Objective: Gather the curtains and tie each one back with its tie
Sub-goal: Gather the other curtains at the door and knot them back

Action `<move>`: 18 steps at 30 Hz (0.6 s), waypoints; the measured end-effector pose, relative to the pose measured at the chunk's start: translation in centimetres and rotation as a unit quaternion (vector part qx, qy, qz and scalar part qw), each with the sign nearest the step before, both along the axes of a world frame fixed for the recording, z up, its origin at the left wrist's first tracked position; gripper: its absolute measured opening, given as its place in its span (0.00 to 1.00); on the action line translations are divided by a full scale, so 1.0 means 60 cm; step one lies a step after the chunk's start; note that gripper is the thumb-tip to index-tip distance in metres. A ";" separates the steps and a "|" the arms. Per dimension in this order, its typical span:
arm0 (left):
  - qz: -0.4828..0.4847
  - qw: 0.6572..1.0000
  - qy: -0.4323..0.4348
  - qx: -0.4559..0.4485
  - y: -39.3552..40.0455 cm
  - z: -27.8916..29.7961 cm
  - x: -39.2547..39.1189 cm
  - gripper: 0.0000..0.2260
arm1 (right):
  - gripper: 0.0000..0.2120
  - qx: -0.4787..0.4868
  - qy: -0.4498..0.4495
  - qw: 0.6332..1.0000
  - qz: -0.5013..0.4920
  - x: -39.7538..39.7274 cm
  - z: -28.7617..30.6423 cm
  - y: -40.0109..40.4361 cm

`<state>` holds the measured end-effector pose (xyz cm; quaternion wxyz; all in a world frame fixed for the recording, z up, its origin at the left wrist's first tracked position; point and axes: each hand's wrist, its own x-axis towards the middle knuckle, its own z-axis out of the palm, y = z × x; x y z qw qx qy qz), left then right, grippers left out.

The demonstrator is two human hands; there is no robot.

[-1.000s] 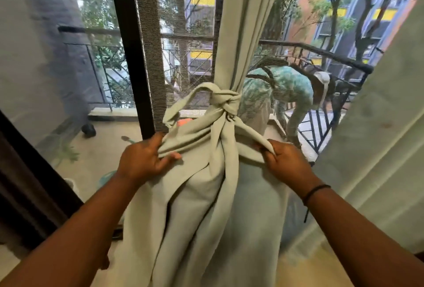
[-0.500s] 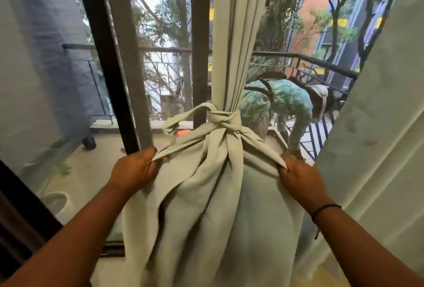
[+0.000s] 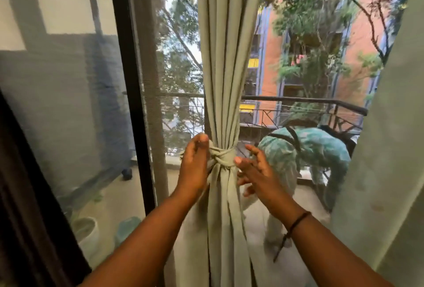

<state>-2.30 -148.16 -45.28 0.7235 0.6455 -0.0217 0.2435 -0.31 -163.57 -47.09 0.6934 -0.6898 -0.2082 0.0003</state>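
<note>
A pale green curtain [image 3: 226,62], gathered into a narrow column of pleats, hangs between a person's two raised hands, cinched by a tie [image 3: 223,157] of the same cloth knotted around it. The left hand [image 3: 195,167] rests against the left side of the knot with fingers extended upward, its fingertips level with the top of the wrap; whether the thumb pinches a fold behind cannot be told. The right hand [image 3: 252,172] is spread, fingers loose and apart, its thumb tip touching the right edge of the tie (nothing is gripped). A dark cord bracelet [image 3: 298,220] circles the right wrist. Right of that hand hangs a second curtain [image 3: 385,149], loose and untied. Left of the left hand stands a dark door frame [image 3: 130,94]. Beyond both hands, on a balcony behind a black railing [image 3: 298,100], another person in a teal patterned garment [image 3: 321,149] bends forward.
</note>
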 end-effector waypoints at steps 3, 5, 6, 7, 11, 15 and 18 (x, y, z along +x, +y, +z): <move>-0.014 0.982 0.154 -0.109 0.007 0.052 0.029 0.16 | 0.30 -0.045 0.006 0.999 0.013 0.019 0.026 0.024; -0.007 0.972 0.201 -0.122 0.023 0.053 0.044 0.14 | 0.24 -0.048 -0.015 0.998 0.024 0.027 0.032 0.040; 0.012 0.974 0.197 -0.106 0.027 0.052 0.048 0.10 | 0.20 -0.052 -0.029 0.998 0.028 0.032 0.034 0.047; 0.035 0.980 0.175 -0.085 0.027 0.052 0.047 0.06 | 0.17 -0.053 -0.042 0.997 0.026 0.035 0.036 0.053; 0.111 0.994 0.019 0.005 0.018 0.079 0.040 0.08 | 0.16 -0.037 -0.068 0.997 -0.016 0.043 0.045 0.068; 0.103 0.993 -0.042 0.046 0.018 0.108 0.038 0.12 | 0.16 -0.007 -0.086 0.995 -0.058 0.057 0.074 0.078; 0.116 0.990 -0.063 0.045 0.028 0.112 0.049 0.12 | 0.20 -0.047 -0.141 0.984 -0.100 0.061 0.088 0.100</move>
